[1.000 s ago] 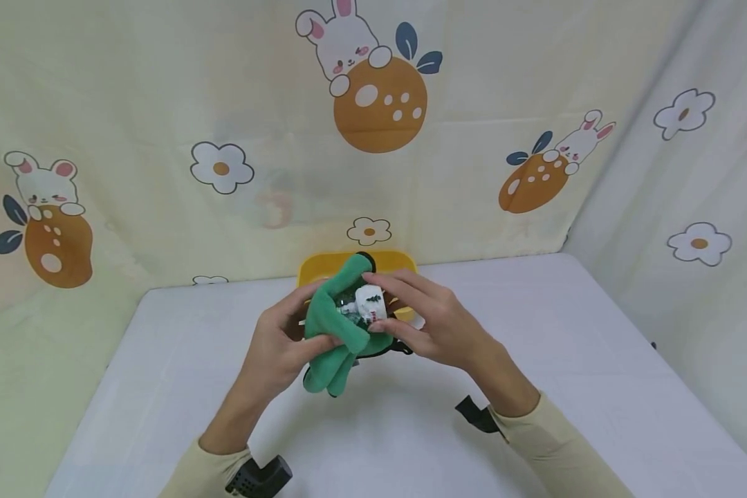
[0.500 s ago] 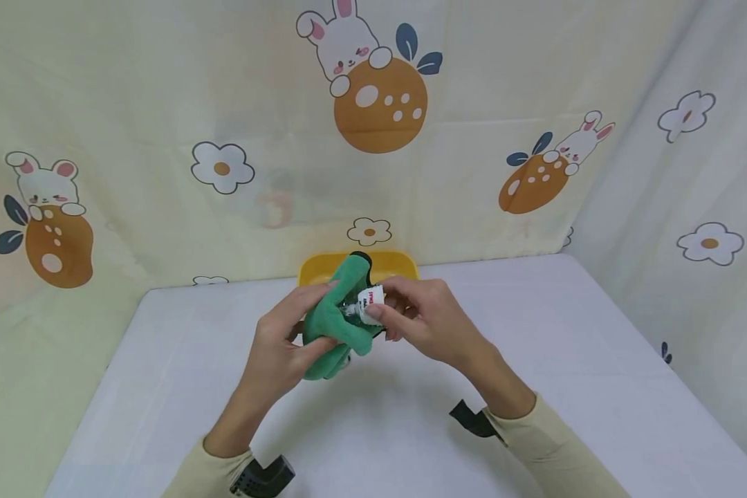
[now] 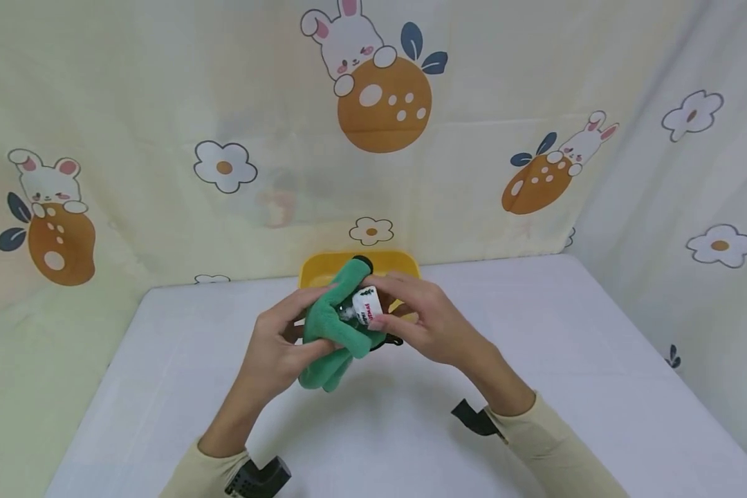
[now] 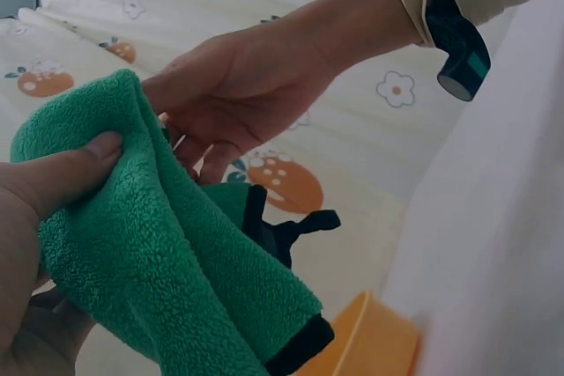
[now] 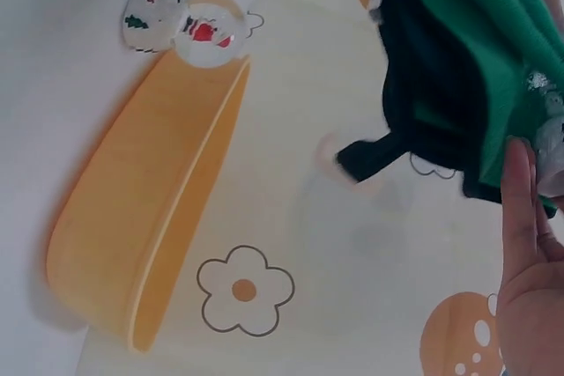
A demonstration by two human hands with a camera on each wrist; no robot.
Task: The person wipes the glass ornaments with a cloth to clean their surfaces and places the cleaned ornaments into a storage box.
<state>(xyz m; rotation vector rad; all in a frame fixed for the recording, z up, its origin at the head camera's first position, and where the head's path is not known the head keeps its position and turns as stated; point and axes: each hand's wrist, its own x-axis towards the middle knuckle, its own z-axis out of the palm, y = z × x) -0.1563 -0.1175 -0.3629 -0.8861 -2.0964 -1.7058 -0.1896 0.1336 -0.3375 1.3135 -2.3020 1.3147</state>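
Note:
In the head view my left hand [image 3: 280,346] grips a folded green towel [image 3: 333,325] with black edging and a hanging loop. The towel wraps round the glass ball of a small snow globe, so most of the glass is hidden. Its white base [image 3: 367,304], printed with red letters and a dark green tree, sticks out to the right. My right hand [image 3: 432,318] holds that base between thumb and fingers. In the left wrist view, the left thumb [image 4: 84,165] presses the towel [image 4: 167,244], which hides the globe. The right wrist view shows part of the base [image 5: 552,156].
A yellow plastic basin [image 3: 398,261] stands at the table's back edge, behind the hands. Beside it in the right wrist view is a second snow globe [image 5: 154,15] with a red figure inside. A patterned curtain [image 3: 473,207] hangs behind the white table [image 3: 504,332].
The globe's base has turned in the right hand: the tree faced out first, then the red letters, now tilted letters. The right fingers curled in, then extended again. The left hand keeps its grip.

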